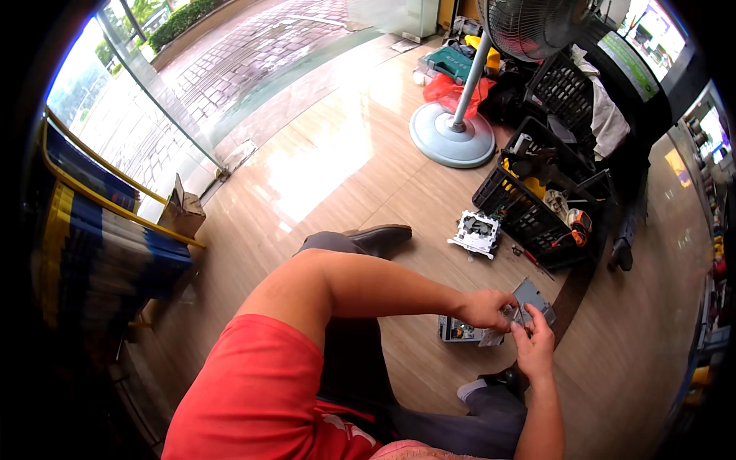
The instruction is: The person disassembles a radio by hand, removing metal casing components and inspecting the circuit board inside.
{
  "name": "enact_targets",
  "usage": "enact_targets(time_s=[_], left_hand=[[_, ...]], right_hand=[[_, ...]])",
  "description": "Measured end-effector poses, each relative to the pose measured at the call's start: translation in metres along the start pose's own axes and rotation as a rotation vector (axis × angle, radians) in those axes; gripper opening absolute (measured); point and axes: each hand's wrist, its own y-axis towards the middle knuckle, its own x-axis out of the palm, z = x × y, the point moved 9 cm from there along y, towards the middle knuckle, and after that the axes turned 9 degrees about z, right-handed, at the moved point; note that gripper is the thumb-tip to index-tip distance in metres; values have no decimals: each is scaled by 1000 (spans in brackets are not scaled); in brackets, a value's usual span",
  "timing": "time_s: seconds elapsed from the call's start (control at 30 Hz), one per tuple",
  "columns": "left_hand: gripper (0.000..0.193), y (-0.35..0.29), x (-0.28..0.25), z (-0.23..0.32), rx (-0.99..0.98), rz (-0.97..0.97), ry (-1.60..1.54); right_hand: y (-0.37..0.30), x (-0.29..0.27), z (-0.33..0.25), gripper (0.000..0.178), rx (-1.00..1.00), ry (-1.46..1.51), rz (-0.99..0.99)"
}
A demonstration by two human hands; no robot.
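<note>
My left hand (484, 309) and my right hand (535, 343) meet over an opened metal device on the floor. The fingers of both are closed in a pinch around something small and thin, too fine to make out. Below them, the device's grey metal case (458, 331) shows electronic parts inside. Just beyond my fingers a flat grey metal plate (534, 297) stands tilted; whether it is joined to the case is hidden. A pale, clear-looking piece (493, 336) hangs or lies under my fingertips, partly covered by them.
A white-framed disc mechanism (477, 234) and a screwdriver (529, 259) lie ahead, beside a black crate (517, 211) full of tools. Farther off stands a pedestal fan (452, 138). A tyre (632, 84) is at the right, a yellow-framed rack (115, 222) at the left. My shoe (383, 239) rests on the floor.
</note>
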Motion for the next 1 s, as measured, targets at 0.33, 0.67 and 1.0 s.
enact_targets(time_s=[0.33,0.67,1.0], left_hand=[[72,0,4,0,-8,-42,-94],[70,-2,3,2,-20,-51,-91],[70,-2,1,2,9,-15,-32]], right_hand=[[-1,0,-1,46,-16,1,-9],[-1,0,-2,45,-18,-9,0],[-1,0,-2,44,-8,-8,7]])
